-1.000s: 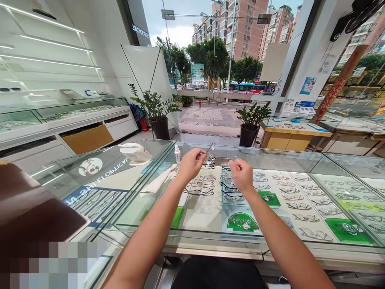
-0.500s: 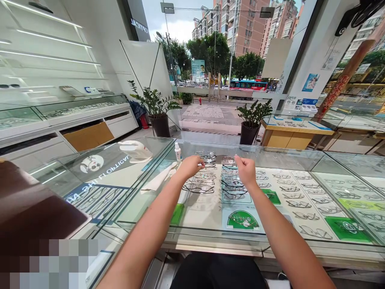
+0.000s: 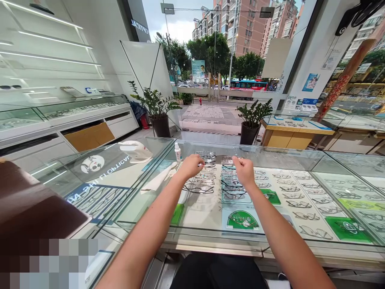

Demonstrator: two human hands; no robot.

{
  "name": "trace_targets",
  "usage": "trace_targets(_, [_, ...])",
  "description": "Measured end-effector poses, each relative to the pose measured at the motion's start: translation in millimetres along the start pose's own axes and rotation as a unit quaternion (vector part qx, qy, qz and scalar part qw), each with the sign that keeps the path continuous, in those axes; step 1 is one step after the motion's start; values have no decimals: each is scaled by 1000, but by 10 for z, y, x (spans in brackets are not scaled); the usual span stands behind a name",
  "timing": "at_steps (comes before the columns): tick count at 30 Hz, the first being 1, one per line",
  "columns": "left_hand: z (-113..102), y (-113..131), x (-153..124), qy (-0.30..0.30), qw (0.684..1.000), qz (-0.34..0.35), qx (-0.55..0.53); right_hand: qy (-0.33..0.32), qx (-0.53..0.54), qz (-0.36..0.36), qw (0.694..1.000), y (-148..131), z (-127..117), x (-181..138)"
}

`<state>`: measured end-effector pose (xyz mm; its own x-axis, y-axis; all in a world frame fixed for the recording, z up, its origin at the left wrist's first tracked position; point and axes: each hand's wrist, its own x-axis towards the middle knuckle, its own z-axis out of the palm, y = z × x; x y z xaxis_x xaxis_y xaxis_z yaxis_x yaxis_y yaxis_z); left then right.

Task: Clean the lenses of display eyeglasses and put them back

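Eyeglasses [image 3: 198, 188], thin-framed (some dark), in rows

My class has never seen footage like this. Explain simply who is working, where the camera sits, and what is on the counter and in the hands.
There is no machine: a person works with a bare left hand and right hand. The camera is worn on their head, looking forward and down. Before them stands a glass counter, with rows of eyeglasses showing through. On top are a white bottle and a pale cloth. Both hands' fingers are curled; anything held is too small to make out.
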<state>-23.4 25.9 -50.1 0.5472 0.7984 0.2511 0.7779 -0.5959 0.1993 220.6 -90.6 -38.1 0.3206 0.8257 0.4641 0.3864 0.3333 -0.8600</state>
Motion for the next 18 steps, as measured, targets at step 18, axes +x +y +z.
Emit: trace_targets(18, [-81,127,-3,34,999,-6,-26,-18,1,0,1000,-10,15,-10])
